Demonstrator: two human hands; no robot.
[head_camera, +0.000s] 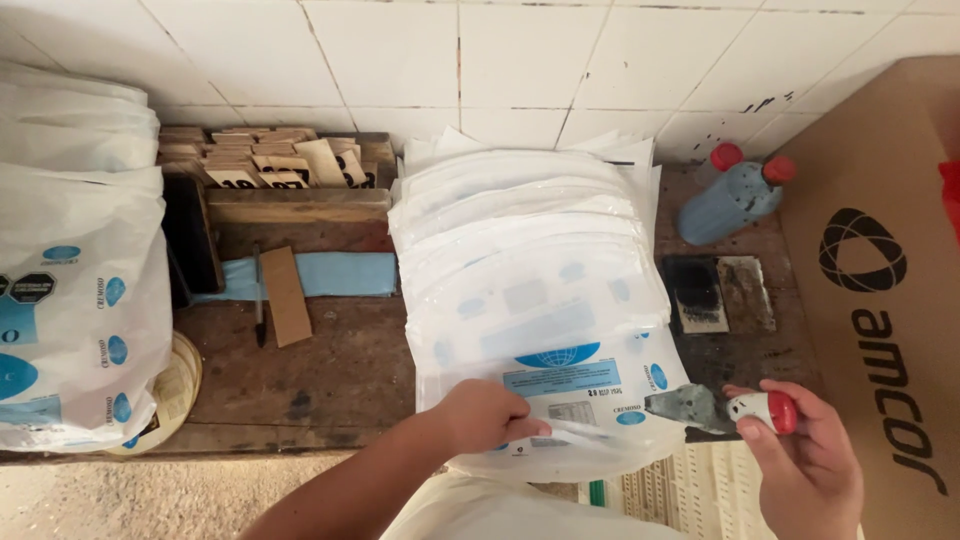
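Your left hand (480, 415) lies flat on the near end of the stack of white plastic pouches (530, 300), fingertips pressing the top pouch just beside its blue printed panel; it pins the film and closes on nothing. Your right hand (800, 450) is curled around a small red-and-white hand stamp (762, 410), whose end points left toward the stack. The stamp sits just off the stack's near right corner, so the right hand is the one nearer the printed panel, and the panel lies to its left, slightly away from you.

The stack's long axis runs from you toward the tiled wall (520, 60), the pouches fanned so each lower edge shows. To the right, an open dark ink pad (718, 295) lies on the wooden bench (330, 370), between the stack and a brown cardboard box (880, 290); a blue bottle with a red cap (735, 195) lies beyond it. That right-hand gap is narrow. To the left the bench is more open, with a cardboard strip (286, 295) and another pile of printed bags (80, 300) well apart.
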